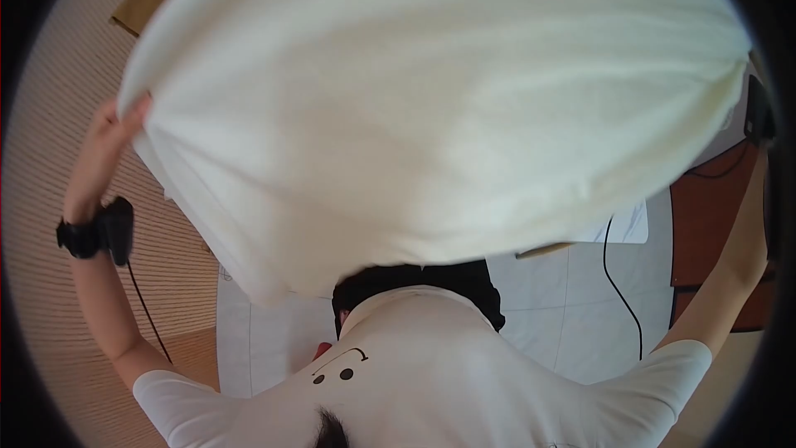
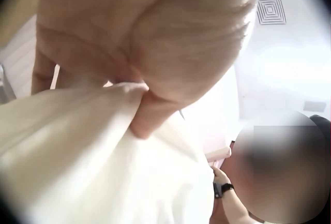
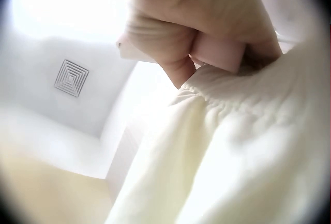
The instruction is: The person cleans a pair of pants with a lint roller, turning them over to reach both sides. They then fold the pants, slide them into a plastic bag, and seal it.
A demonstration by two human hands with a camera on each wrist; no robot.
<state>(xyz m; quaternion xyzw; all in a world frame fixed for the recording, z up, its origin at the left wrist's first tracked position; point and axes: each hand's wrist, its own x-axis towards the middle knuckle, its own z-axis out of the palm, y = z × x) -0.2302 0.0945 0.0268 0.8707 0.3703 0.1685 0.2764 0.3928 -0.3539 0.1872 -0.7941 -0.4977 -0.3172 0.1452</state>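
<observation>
**Between two raised hands: cream cloth, one piece, held spread**

Location: aloft in front of the torso, across the white shirt's point(image 1: 431, 357) far side in the head view, over the pale floor point(image 1: 531, 340). Ceiling point(image 3: 46, 89) visible beyond it from the right wrist.

Item: cream cloth point(image 1: 398, 133), soft, broad, with a gathered edge point(image 3: 222, 102) at the right-hand side.

Left hand point(image 1: 104, 145): narrow, pinching a bunched fold between thumb and fingers.

Right hand point(image 3: 207, 27): fingers curled round the cloth at the gathers; mostly out of sight in the head view.

Handling, as judged: both grips best placed at the very edge, level, with arms wide and pull even, enough to flatten the middle without overstretching the gathers. Slack sits nearer the left, where creases fan from the pinch; a slight outward draw of that side would ease them. Lower corner point(image 1: 269, 286) best held clear of the floor.

Orientation: visible span runs left to right between the grips, rising slightly toward the right. Lower edge faces the body, its corner dipping at the left. Upper edge passes out of view; true long axis cannot be told.
</observation>
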